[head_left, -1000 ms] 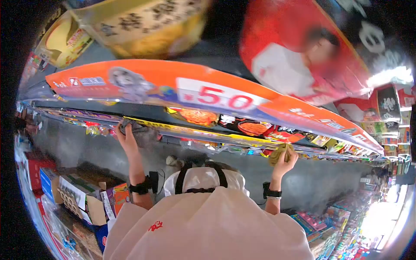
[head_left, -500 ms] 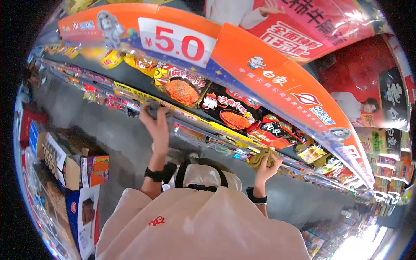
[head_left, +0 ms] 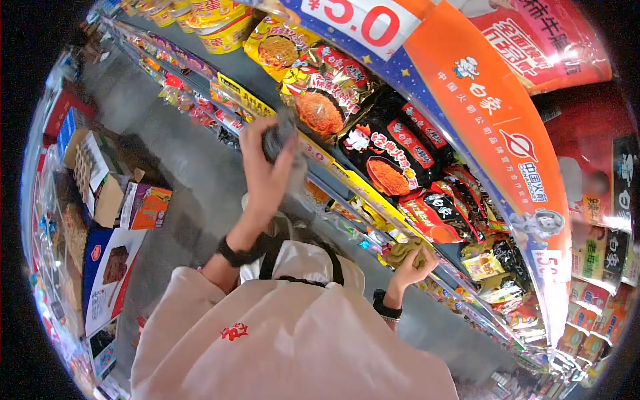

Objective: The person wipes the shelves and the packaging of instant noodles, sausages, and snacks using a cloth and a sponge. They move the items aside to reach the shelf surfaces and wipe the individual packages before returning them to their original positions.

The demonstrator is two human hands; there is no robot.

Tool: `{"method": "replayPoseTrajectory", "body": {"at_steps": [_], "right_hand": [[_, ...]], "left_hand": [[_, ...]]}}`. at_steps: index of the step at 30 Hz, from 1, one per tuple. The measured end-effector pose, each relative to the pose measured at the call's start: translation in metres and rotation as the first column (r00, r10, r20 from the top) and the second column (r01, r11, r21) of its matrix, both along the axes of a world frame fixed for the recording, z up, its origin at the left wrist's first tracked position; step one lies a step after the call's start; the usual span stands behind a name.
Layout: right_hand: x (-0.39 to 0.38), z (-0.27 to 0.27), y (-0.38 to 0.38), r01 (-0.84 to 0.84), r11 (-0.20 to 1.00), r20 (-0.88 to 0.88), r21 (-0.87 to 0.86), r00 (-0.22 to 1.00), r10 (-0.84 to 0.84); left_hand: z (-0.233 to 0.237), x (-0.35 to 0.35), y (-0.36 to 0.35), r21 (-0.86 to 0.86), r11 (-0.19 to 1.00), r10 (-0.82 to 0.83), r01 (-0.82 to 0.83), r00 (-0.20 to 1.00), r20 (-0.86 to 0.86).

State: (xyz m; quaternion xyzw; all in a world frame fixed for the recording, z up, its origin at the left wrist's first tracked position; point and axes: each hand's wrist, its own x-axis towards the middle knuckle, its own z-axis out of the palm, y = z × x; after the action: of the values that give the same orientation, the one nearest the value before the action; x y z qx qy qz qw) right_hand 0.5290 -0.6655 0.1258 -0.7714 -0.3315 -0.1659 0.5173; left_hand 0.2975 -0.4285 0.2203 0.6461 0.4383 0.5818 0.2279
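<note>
My left hand (head_left: 261, 175) is closed around a dark grey cloth (head_left: 275, 141), slightly blurred, at the shelf's front edge by the yellow price strip (head_left: 347, 175). An olive-green cloth (head_left: 400, 253) is gripped in my right hand (head_left: 415, 268), further right along the same edge. Behind the strip lie instant noodle packs: a gold pack (head_left: 323, 100) nearest my left hand, a black pack (head_left: 390, 160) in the middle, and a red and black pack (head_left: 437, 213) closest to my right hand.
An orange curved sign (head_left: 490, 87) overhangs the packs. Yellow noodle tubs (head_left: 223, 33) stand at the shelf's upper left. Lower shelves hold more packets (head_left: 193, 103). On the left are an open cardboard box (head_left: 100, 177) and a blue and white display box (head_left: 110, 267) beside the grey floor (head_left: 177, 200).
The view has turned and come closer to the shelf. My left hand and the grey cloth appear further right along the strip, while the olive cloth stays in my right hand.
</note>
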Motion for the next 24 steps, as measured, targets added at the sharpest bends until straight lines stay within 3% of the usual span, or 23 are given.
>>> {"method": "replayPoseTrajectory", "body": {"at_steps": [3, 5, 8, 11, 13, 19, 21, 24], "right_hand": [[-0.001, -0.002, 0.003, 0.016, 1.0, 0.048, 0.027, 0.999, -0.017], [-0.001, -0.002, 0.003, 0.015, 0.999, 0.055, 0.033, 0.998, -0.017], [0.0, -0.005, 0.0, 0.033, 0.999, 0.059, 0.023, 0.998, -0.034], [-0.004, 0.0, 0.003, 0.051, 0.998, 0.055, 0.021, 0.997, -0.052], [-0.008, 0.002, 0.005, 0.066, 0.997, 0.052, 0.032, 0.996, -0.068], [-0.013, 0.003, 0.01, 0.098, 0.995, 0.074, 0.031, 0.992, -0.1], [-0.01, -0.001, 0.006, 0.115, 0.993, 0.002, 0.035, 0.993, -0.115], [-0.01, -0.003, 0.01, 0.128, 0.99, -0.055, 0.059, 0.991, -0.125]], "left_hand": [[0.035, 0.0, 0.034, 0.026, 0.999, 0.02, -0.021, 0.999, 0.028], [0.045, 0.006, 0.056, 0.11, 0.99, -0.07, 0.088, 0.985, -0.16], [0.042, 0.025, 0.066, 0.029, 0.98, -0.186, 0.197, 0.956, -0.225], [0.038, 0.036, 0.056, -0.096, 0.964, -0.263, 0.248, 0.94, -0.218], [0.037, 0.035, 0.053, -0.048, 0.972, -0.235, 0.23, 0.942, -0.239], [0.059, 0.003, 0.05, -0.116, 0.857, -0.514, 0.501, 0.845, -0.148], [0.064, -0.011, 0.056, -0.115, 0.878, -0.478, 0.464, 0.864, -0.158], [0.06, -0.031, 0.094, 0.082, 0.971, -0.209, 0.224, 0.965, -0.157]]}}
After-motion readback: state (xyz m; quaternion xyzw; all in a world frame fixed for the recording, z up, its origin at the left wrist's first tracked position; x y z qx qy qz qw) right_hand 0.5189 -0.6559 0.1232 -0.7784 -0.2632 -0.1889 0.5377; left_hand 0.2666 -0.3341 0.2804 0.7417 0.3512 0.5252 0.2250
